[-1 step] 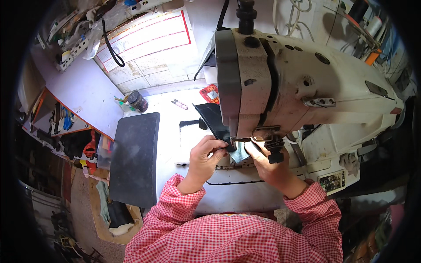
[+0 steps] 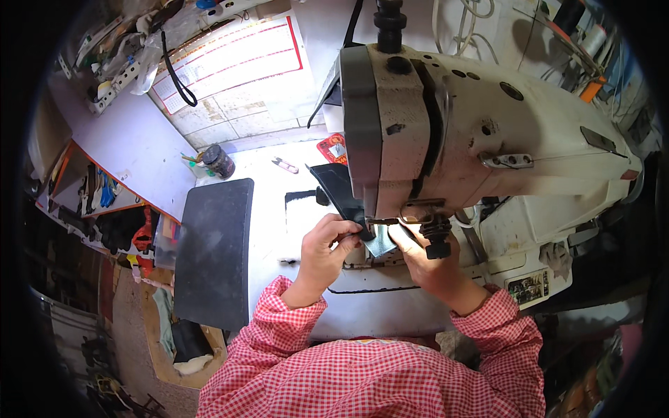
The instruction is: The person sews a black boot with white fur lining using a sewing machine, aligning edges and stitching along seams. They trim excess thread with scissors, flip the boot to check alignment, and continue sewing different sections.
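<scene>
A slanting black piece (image 2: pixel 337 189) ends beside a blue-green piece (image 2: pixel 380 244) between the hands (image 2: pixel 325 249).

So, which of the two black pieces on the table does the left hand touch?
The narrower piece, partly hidden by the machine head: the left hand pinches its near end. The broad sheet lies apart, further left.

I have a white worktop (image 2: pixel 268 198) in view, a sewing machine (image 2: pixel 467 132) filling its right side. A black board (image 2: pixel 212 254) lies along its left edge. Toward the wall I make out a dark jar (image 2: pixel 221 162), pink snips (image 2: pixel 286 166) right of it, then a red card (image 2: pixel 332 148) partly hidden by the machine.
</scene>
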The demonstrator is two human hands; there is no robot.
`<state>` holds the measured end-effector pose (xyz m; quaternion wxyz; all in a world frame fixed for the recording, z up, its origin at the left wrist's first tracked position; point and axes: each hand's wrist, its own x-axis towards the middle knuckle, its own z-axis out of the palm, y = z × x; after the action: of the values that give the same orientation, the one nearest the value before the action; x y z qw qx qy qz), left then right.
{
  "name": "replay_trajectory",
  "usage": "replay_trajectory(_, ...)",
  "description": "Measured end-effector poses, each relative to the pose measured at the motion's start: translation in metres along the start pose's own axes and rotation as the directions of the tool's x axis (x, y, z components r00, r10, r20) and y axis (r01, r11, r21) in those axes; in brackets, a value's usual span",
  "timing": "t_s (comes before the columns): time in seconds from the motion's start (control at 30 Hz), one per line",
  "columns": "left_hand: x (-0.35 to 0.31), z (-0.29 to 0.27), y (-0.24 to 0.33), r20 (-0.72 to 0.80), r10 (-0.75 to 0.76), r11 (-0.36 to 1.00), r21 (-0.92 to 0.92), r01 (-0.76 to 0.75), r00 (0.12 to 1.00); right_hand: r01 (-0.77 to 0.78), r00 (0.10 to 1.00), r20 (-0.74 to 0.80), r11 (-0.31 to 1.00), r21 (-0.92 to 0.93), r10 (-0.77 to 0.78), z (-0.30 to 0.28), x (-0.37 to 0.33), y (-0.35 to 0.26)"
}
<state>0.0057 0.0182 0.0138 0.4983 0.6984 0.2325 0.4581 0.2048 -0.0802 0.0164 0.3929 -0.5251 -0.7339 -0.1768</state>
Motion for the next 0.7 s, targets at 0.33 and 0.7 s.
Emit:
replay_trajectory(0.33,0.003,0.001,0.0,0.0,-0.073,0.995,-0.063,0.072,0.997,-0.098,0.995,0.013,0.995,0.009,0.098,0.007,-0.008,0.005)
replay_trajectory(0.7,0.006,0.001,-0.001,0.007,-0.089,0.991,-0.095,0.089,0.996,0.046,0.998,0.043,0.996,-0.075,-0.043,0.005,-0.009,0.017)
